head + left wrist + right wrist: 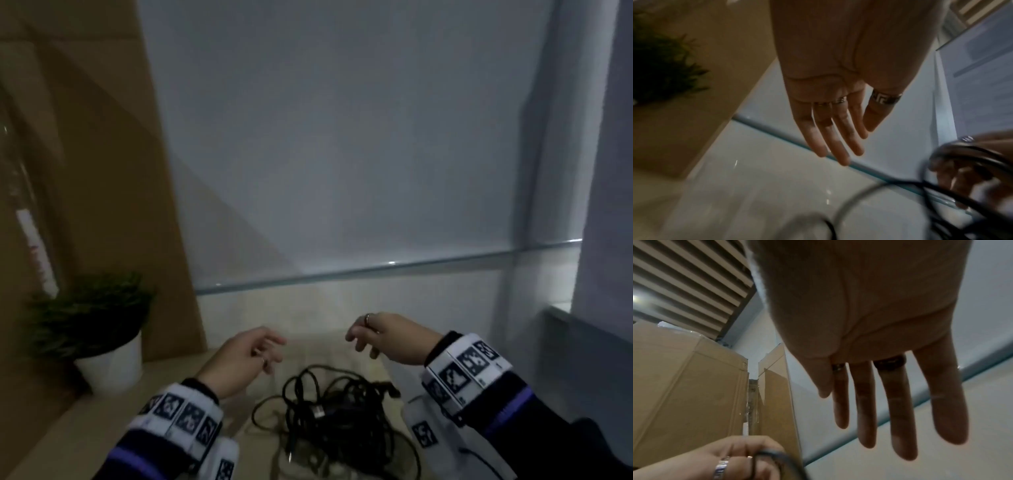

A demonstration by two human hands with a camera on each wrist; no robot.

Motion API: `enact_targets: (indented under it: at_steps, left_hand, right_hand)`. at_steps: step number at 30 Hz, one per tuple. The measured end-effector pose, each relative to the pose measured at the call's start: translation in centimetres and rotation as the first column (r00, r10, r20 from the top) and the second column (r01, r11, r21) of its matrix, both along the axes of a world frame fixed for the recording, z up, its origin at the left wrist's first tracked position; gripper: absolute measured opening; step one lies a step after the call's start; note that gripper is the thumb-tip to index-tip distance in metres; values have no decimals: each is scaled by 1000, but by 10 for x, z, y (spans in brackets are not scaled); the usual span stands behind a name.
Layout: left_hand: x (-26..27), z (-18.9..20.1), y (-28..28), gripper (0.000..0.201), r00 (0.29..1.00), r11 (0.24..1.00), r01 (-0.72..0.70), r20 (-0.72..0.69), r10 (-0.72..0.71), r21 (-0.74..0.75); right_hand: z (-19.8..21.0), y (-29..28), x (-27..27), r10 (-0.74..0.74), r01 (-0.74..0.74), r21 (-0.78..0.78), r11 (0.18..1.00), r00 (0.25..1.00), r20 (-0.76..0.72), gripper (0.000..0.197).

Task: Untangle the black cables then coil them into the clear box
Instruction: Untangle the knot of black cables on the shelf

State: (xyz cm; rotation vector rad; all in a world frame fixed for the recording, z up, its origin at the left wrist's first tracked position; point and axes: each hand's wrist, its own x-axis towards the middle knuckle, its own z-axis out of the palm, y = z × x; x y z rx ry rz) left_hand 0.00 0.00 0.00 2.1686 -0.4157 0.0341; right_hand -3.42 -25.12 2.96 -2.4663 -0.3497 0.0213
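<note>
A tangled heap of black cables lies on the light table, with a silver plug showing in its middle. My left hand hovers above the heap's far left, fingers relaxed and holding nothing; the left wrist view shows its fingers straight. My right hand hovers above the far right, fingers drooping and empty, and they are straight in the right wrist view. Blurred cable loops cross the wrist views close to the lens. I cannot make out a clear box.
A green plant in a white pot stands on the table at the left. Tall cardboard boxes rise behind it. A glass-edged ledge and a pale wall close off the back, and a dark ledge runs along the right.
</note>
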Motion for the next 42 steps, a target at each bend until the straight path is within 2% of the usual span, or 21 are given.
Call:
enact_targets:
  at_steps: [3,5,7,10,15,19,21,23,25,27,29,31,33,34,36,38,40,42]
  left_hand:
    - [-13,-7,-10,32,1000,1000,-16,-22,17,24]
    - [-20,-13,-17,33,999,999,-16,-44,18,32]
    - [-20,-20,-23,31,999,999,-37,-29,37,24]
    - [-15,-29,-28,21,998,998,-56,-35,55,-10]
    - [-6,-44,-37,39,983,1000,-5,-181,2,-15]
    - [-8,-42,-44,33,967,995,44,-244,-65,-92]
    - [-7,-42,-44,30,965,992,70,-245,-92,-101]
    - [-5,-42,-39,30,973,992,67,-213,-89,-106]
    - [-3,-41,-31,24,989,983,65,-119,-86,-170]
    - [-2,-40,-20,17,999,952,44,16,-42,-303]
    - [-1,-40,-8,24,988,885,-25,124,93,-466]
    - [-6,-37,1,31,941,780,-68,221,258,-622]
    - [-18,-30,5,32,876,703,-80,287,388,-707]
    - [-24,-27,5,30,867,679,-83,283,410,-729]
    - [-30,-28,4,33,929,619,-60,183,323,-783]
    - [-30,-30,2,62,998,557,-36,0,64,-830]
    - [-31,-33,-3,91,966,561,24,-125,-226,-828]
    - [-31,-36,-6,97,914,500,37,-173,-366,-865]
  right_hand:
    - [-8,1,-29,-8,-4,-113,994,994,-106,40]
    - [-15,3,-44,32,-67,-149,987,974,-224,48]
    - [-21,4,-48,78,-115,-110,987,953,-293,55]
    - [-33,8,-40,144,-160,-30,987,943,-299,65]
    - [-52,12,-27,186,-147,143,979,933,-310,48]
    - [-73,13,-16,204,-114,327,938,944,-258,27]
    - [-78,13,-17,170,-39,456,889,953,-249,13]
    - [-80,13,-18,129,12,540,841,966,-223,20]
    - [-78,13,-20,105,31,644,764,980,-172,22]
    - [-71,15,-22,100,41,757,652,985,-139,15]
    - [-63,19,-26,105,29,832,553,989,-105,26]
    - [-56,26,-28,106,-9,887,461,993,-45,29]
    - [-54,35,-28,75,-6,932,361,997,-23,32]
    - [-57,39,-26,62,12,949,315,998,-33,32]
    - [-62,50,-25,57,53,974,221,996,-67,29]
    - [-66,58,-24,76,68,976,209,993,-86,27]
    - [-68,65,-26,109,56,960,273,990,-89,26]
    - [-70,67,-28,163,77,958,275,979,-125,19]
